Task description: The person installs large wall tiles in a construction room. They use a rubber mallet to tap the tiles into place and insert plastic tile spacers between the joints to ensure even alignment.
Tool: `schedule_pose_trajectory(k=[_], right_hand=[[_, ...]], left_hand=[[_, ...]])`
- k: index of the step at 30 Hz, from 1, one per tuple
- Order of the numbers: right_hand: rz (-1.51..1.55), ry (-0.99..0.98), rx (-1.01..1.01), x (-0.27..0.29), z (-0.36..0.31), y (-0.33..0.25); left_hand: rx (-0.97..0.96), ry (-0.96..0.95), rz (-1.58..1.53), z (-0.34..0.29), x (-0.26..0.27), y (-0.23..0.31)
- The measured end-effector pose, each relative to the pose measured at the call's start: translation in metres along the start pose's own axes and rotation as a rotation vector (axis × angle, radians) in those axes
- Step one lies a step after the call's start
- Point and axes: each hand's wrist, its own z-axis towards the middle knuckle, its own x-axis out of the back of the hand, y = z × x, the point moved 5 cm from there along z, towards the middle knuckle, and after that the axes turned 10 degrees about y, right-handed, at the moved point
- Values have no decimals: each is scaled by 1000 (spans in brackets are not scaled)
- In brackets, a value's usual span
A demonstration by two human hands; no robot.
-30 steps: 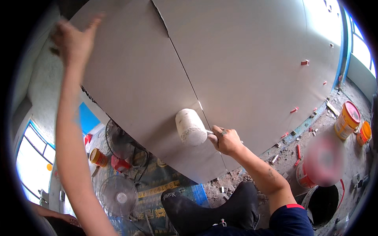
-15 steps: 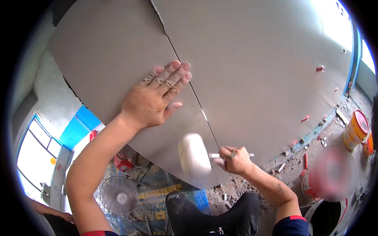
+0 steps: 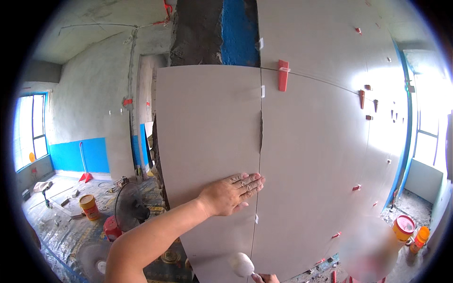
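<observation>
"How's your left hand (image 3: 225, 195)?"
"Flat on the tile (image 3: 212, 127) left of the seam (image 3: 261, 132), my straight fingertips reaching it."
"And the mallet (image 3: 241, 265)?"
"Gripped in my right hand (image 3: 269, 278), beside the seam's lower end."

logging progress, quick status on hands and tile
Left hand flat on left tile, up to seam. Right hand gripping white mallet. White clip in seam below left hand.
</observation>
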Motion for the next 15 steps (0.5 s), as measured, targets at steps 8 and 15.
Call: schedule_pose_trajectory(k=[8,15], right_hand=[[-2,128,81,-10,-64,73],[-39,-9,-298,-7,-109,101]], left_hand=[[-54,131,-137,0,4,-2],[343,577,-37,16,48,-79]])
